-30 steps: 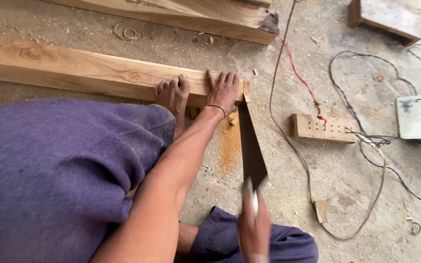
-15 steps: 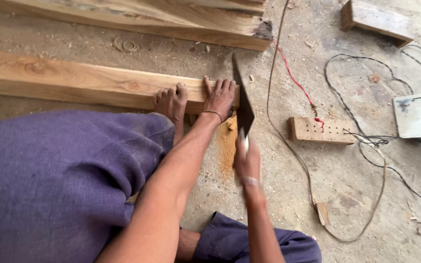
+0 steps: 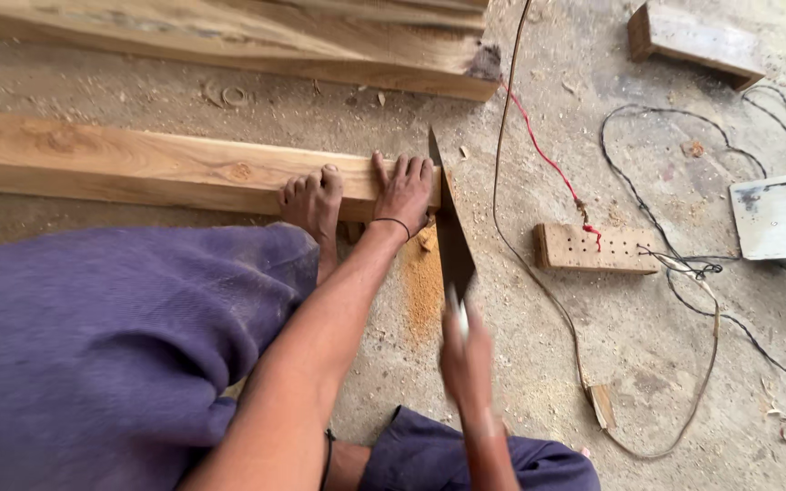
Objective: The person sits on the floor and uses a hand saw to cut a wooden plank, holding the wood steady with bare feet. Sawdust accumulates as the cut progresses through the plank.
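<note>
- The hand saw [image 3: 452, 238] runs lengthwise away from the person: its handle is nearest the body and its tip [image 3: 432, 138] points up past the far edge of the beam
- The right hand [image 3: 466, 355], blurred, is closed around the saw's handle
- The left hand [image 3: 405, 191] lies flat, fingers spread, on the wooden beam [image 3: 138, 168], just left of the blade
- The beam's long axis runs left to right, crosswise to the saw, which meets it at its right end
- A bare foot [image 3: 313, 202] presses the beam just left of that hand
- A pile of sawdust [image 3: 423, 284] lies below the left hand, beside the blade
- Right of the saw lie cables [image 3: 539, 155] and a perforated wooden block [image 3: 593, 247]; a second beam [image 3: 320, 45] lies beyond
</note>
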